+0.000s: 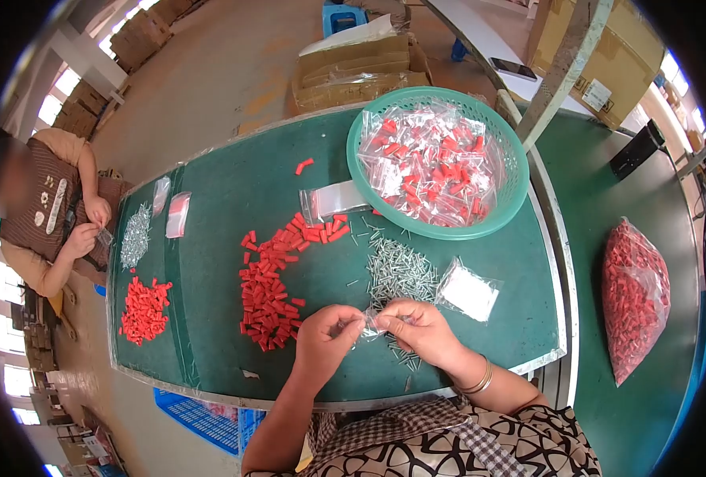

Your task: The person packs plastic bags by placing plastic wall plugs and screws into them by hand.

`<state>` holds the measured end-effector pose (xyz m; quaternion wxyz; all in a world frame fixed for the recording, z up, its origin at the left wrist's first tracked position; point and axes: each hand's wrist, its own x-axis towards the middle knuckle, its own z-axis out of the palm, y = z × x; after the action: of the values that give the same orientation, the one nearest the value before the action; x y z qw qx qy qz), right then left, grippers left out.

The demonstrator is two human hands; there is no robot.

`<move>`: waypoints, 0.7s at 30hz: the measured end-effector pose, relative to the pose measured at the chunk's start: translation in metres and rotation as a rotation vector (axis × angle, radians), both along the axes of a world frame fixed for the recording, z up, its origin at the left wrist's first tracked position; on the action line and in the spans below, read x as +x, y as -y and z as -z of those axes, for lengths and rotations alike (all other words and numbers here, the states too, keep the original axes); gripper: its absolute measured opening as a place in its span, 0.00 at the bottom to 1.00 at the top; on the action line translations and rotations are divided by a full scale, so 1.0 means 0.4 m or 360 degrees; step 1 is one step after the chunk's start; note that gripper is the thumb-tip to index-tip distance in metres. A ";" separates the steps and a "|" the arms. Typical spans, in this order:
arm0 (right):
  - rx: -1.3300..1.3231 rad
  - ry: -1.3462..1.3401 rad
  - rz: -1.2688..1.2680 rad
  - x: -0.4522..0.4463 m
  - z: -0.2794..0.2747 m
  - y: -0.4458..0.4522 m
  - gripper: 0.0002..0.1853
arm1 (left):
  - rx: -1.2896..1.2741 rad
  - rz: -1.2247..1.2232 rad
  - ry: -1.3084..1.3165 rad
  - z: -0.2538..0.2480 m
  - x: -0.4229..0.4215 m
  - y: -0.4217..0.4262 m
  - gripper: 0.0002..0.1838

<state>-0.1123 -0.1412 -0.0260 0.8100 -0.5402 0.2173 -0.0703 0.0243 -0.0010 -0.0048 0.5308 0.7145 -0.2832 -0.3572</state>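
Both my hands pinch a small clear plastic bag (371,324) between them, low over the front of the green table. My left hand (326,340) grips its left side with thumb and fingers closed. On the other side, my right hand (421,330) is closed on the bag's edge; what the bag contains is too small to tell. Just beyond my hands spreads a pile of silver screws (400,270). Left of it lies a pile of red plastic plugs (269,290). A flat clear packet with white contents (469,291) rests right of the screws.
A green basket (356,163) full of filled bags stands at the back right. Empty bags (337,200) lie beside it. Across the table, a co-worker (51,207) handles a small bag near more screws (136,236) and red plugs (145,310). A sack of red plugs (636,298) sits right.
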 end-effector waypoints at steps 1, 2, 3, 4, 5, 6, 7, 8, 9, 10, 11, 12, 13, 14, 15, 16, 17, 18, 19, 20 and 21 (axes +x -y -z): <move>-0.0067 0.0055 0.0012 0.001 0.001 0.000 0.05 | 0.0022 0.0004 0.0039 -0.002 0.002 0.002 0.05; -0.0135 0.0110 0.0025 0.003 0.003 0.000 0.04 | 0.0020 0.0011 0.0055 -0.002 0.002 0.002 0.05; -0.0216 0.0155 0.0048 0.005 0.010 -0.001 0.03 | 0.0019 0.0018 0.0071 -0.002 0.003 0.003 0.05; -0.0297 0.0198 0.0071 0.006 0.021 -0.003 0.02 | 0.0018 0.0024 0.0088 -0.001 0.003 0.003 0.06; -0.0380 0.0241 0.0094 0.007 0.027 -0.003 0.01 | 0.0013 0.0016 0.0080 0.002 0.004 0.004 0.06; -0.0438 0.0186 0.0100 0.006 0.025 -0.001 0.01 | 0.0009 0.0008 0.0072 0.006 0.004 0.005 0.06; -0.0495 0.0130 0.0105 0.004 0.020 0.002 0.01 | 0.0004 0.0001 0.0063 0.009 0.003 0.007 0.06; -0.0552 0.0073 0.0111 0.001 0.014 0.004 0.02 | -0.0072 -0.0094 0.0510 0.003 0.000 0.018 0.06; -0.0622 0.0072 0.0186 0.001 0.007 0.001 0.02 | -0.0150 -0.0190 0.0956 -0.009 -0.004 0.035 0.07; -0.0693 0.0072 0.0260 0.002 -0.001 -0.004 0.03 | -0.0228 -0.0286 0.1403 -0.020 -0.009 0.046 0.07; -0.0764 0.0072 0.0336 0.005 -0.006 -0.008 0.03 | -0.0242 -0.0268 0.1445 -0.027 -0.015 0.044 0.07; -0.0828 0.0095 0.0370 0.006 -0.009 -0.011 0.03 | -0.0254 -0.0249 0.1485 -0.033 -0.024 0.036 0.08; -0.0892 0.0118 0.0401 0.007 -0.012 -0.014 0.04 | -0.0265 -0.0232 0.1526 -0.034 -0.032 0.029 0.08; -0.0955 0.0142 0.0426 0.009 -0.012 -0.019 0.04 | -0.0230 -0.0223 0.1255 -0.024 -0.045 0.025 0.08; -0.0995 0.0164 0.0440 0.011 -0.011 -0.025 0.04 | -0.0192 -0.0217 0.0986 -0.008 -0.062 0.025 0.07; -0.1036 0.0188 0.0455 0.013 -0.009 -0.030 0.04 | -0.0158 -0.0211 0.0718 0.002 -0.075 0.028 0.07; -0.1079 0.0211 0.0476 0.015 -0.008 -0.033 0.05 | -0.0079 -0.0307 0.0600 0.003 -0.082 0.031 0.05; -0.1092 0.0235 0.0484 0.016 -0.008 -0.033 0.05 | -0.0105 -0.0303 0.0635 0.006 -0.082 0.031 0.05; -0.1105 0.0258 0.0491 0.017 -0.008 -0.031 0.05 | -0.0132 -0.0298 0.0670 0.012 -0.081 0.033 0.06; -0.1119 0.0281 0.0498 0.018 -0.008 -0.031 0.05 | -0.0159 -0.0294 0.0703 0.016 -0.081 0.034 0.06; -0.1171 0.0274 0.0504 0.018 -0.008 -0.033 0.06 | -0.0152 -0.0288 0.0789 0.018 -0.082 0.036 0.06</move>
<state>-0.1052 -0.1280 -0.0229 0.5571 -0.7459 0.1894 -0.3121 -0.0084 -0.0155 -0.0120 0.5080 0.7767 -0.3561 -0.1085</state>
